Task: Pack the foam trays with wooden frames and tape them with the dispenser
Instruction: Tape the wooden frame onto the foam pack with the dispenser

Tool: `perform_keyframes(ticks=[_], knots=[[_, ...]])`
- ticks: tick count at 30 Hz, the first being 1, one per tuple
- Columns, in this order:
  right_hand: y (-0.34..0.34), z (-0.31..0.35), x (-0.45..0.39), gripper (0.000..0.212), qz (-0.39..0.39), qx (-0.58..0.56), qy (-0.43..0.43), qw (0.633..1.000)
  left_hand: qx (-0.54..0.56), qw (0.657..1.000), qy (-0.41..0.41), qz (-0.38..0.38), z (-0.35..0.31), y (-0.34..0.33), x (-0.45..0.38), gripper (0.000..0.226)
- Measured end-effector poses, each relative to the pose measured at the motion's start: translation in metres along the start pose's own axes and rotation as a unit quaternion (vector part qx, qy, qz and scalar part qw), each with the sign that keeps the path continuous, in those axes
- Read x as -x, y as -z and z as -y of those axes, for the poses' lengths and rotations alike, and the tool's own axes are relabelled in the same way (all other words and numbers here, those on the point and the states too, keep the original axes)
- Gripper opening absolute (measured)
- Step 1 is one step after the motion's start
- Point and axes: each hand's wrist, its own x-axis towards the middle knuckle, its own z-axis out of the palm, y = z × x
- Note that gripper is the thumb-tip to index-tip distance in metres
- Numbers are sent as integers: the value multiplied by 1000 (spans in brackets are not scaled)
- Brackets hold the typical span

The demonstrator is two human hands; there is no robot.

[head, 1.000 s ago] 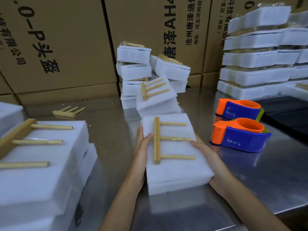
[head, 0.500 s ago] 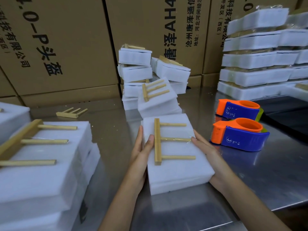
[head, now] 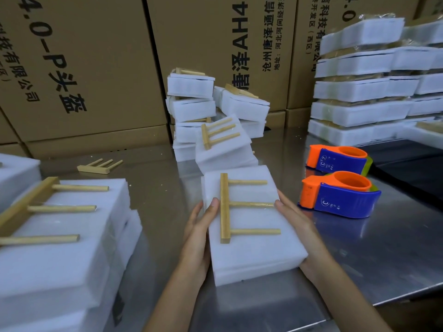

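I have the foam tray (head: 251,238) flat on the steel counter (head: 374,259) in front of me, with a wooden frame (head: 226,208) lying on its top; a strip of clear tape seems to cross the frame's middle peg, so I judge this pack taped or nearly so. My left hand (head: 199,238) rests along the tray's left side with straight fingers and its thumb on the top edge; my right hand (head: 299,226) lies flat against the right side, fingers extended. Neither curls round anything.

Much looks done already: a wrapped stack of trays (head: 374,92) stands at the far right, and more framed trays (head: 60,236) sit near left. What is left appears to be the leaning pile (head: 211,116) behind, plus a loose frame (head: 99,166) lying on the counter.

Two tape dispensers, the nearer one (head: 340,195) just beside my right hand and a second (head: 338,159) behind it, are untouched. The leaning pile sits close behind the tray and could topple. Cardboard boxes (head: 84,68) wall off the back.
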Motion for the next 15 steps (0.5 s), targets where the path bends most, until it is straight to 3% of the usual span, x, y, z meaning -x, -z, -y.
perform_keyframes(ticks=[4,8,15], knots=[[0,-2,2,45,-27,25,14,999,24,1000,-19,-1,0,-1,1,87],[1,-3,3,53,-1,9,9,1000,34,999,-38,-11,-2,-3,2,93],[-3,-1,5,37,6,-2,4,1000,17,999,-48,-2,-3,-6,3,89]])
